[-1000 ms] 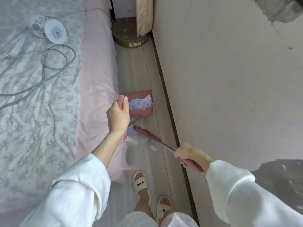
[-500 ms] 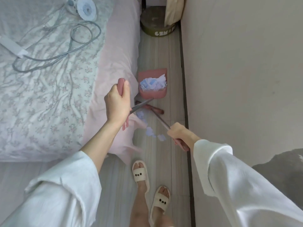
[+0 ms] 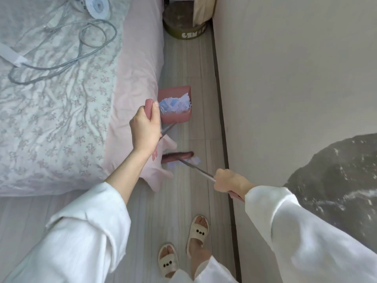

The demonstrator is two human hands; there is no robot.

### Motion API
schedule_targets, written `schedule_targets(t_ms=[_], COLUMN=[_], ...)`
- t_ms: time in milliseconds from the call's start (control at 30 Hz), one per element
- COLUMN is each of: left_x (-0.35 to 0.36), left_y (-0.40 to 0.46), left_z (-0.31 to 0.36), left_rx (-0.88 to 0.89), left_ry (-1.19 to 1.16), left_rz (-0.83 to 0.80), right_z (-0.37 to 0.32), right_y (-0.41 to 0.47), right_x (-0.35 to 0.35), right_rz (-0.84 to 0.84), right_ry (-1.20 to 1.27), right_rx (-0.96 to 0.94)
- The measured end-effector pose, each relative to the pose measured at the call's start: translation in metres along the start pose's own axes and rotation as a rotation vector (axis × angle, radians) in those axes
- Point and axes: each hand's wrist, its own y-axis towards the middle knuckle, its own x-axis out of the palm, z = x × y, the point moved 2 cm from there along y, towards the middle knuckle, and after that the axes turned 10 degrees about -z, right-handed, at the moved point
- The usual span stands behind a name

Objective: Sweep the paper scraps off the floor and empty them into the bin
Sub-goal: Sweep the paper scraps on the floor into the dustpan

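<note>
Bed (image 3: pixel 51 111): floral sheet and pink skirt filling the left of the view. Against half a second ago we see it lower and nearer; we read this as our head shifting, not the bed.

Wall (image 3: pixel 295 88): right side, with a dark baseboard along the floor strip.

Floor (image 3: pixel 187 62): narrow pale boards between bed and wall.

Bin (image 3: pixel 184 25): round olive container at the far end of the strip, partly covered by a cream cloth; well apart from the dustpan.

Dustpan (image 3: pixel 175 117): pink, between bed skirt and wall, heaped with blue and white paper scraps (image 3: pixel 175 105). Its load looks the same as a moment ago. Whether it rests on the floor or hangs just above it we cannot tell.

Broom head (image 3: pixel 177 155): pink, low on the floor. It has drawn back from just below the dustpan to a spot nearer our feet, behind the stray scraps.

Loose scraps (image 3: pixel 193 160): a small pale-blue cluster touching the broom head, well short of the dustpan. A moment ago they lay spread nearer us; now they sit bunched at the bristles.

Left hand (image 3: pixel 145 129): fingers wrapped round the pink grip of the dustpan's long handle, thumb on top.

Right hand (image 3: pixel 228 181): fist closed round the broom's metal shaft.

Slippers (image 3: pixel 197 231): cream, two, behind the work.

Standing, as we judge it: most scraps collected; one last push into the pan is being set up, emptying not yet begun.
</note>
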Motion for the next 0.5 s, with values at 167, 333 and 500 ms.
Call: schedule_targets(t_ms=[167,333,500], left_x=[-0.014,-0.025,-0.029], left_y=[-0.031,-0.062,-0.074], left_z=[0.008,0.005,-0.007], left_rx=[-0.023,0.019,0.012], left_ry=[-0.047,-0.047,-0.044], left_rz=[-0.028,-0.074,-0.087], right_z=[0.007,0.012,0.023], right_y=[-0.029,-0.057,-0.052], right_x=[0.051,0.063,0.063], right_rz=[-0.038,0.007,0.089], right_ry=[0.06,0.185,0.391], right_rx=[0.04,0.069,0.083])
